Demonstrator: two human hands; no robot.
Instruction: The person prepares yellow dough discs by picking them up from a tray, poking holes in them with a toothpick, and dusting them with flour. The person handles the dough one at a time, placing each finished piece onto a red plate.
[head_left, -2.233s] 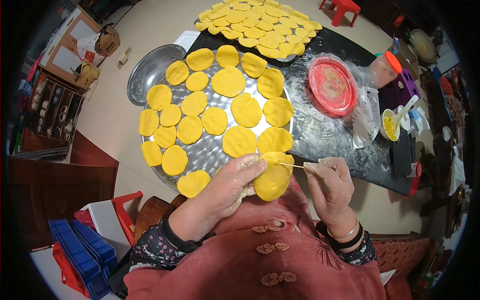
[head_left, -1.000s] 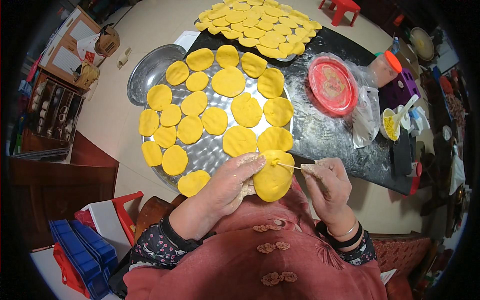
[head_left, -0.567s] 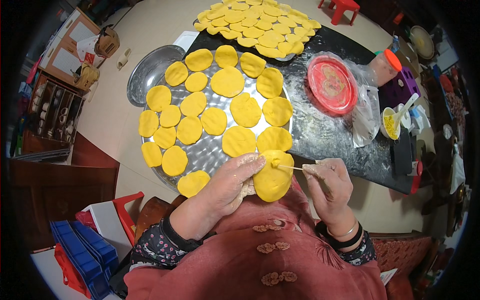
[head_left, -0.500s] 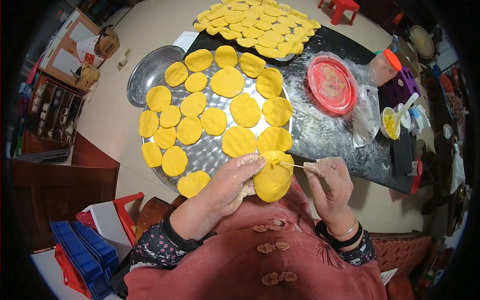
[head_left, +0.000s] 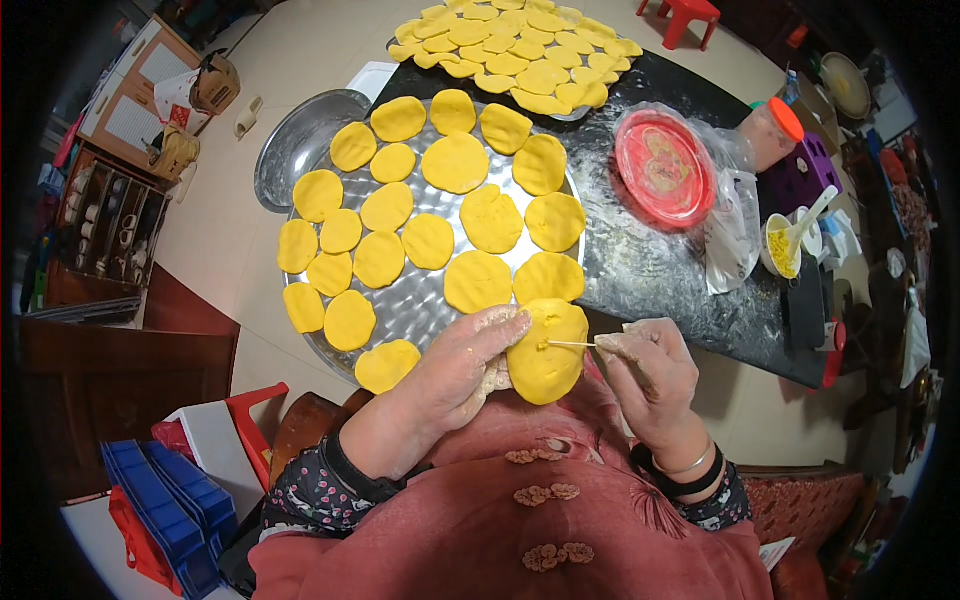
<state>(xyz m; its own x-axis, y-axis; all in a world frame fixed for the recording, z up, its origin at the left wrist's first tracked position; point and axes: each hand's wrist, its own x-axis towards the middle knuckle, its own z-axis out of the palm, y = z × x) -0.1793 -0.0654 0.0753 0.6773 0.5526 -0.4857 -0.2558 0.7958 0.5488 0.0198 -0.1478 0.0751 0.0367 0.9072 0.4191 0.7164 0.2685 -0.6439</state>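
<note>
My left hand [head_left: 455, 372] is closed on the edge of a flat yellow dough round [head_left: 546, 372], thumb on top and fingers beneath. Between the fingertips of my right hand [head_left: 655, 380] I pinch a thin wooden toothpick [head_left: 572, 344]. Its tip touches the upper middle of the dough round, where a small yellow lump sits. Just beyond, a round metal tray [head_left: 425, 300] carries several similar dough rounds, spaced apart or lightly touching. The nearest ones, such as this dough round [head_left: 548, 279], lie right behind the piece in my hand.
A flour-dusted black table [head_left: 640, 265] extends right, bearing a red round lid [head_left: 664, 168], an orange-capped jar [head_left: 770, 135] and a white bowl with yellow bits [head_left: 781, 248]. Another dough-covered tray [head_left: 520, 55] lies at the back. A metal basin [head_left: 290, 150] sits behind the tray's left edge.
My right hand has moved slightly down, bringing the toothpick tip lower on the dough round and the stick closer to level. My left hand keeps its hold in place.
</note>
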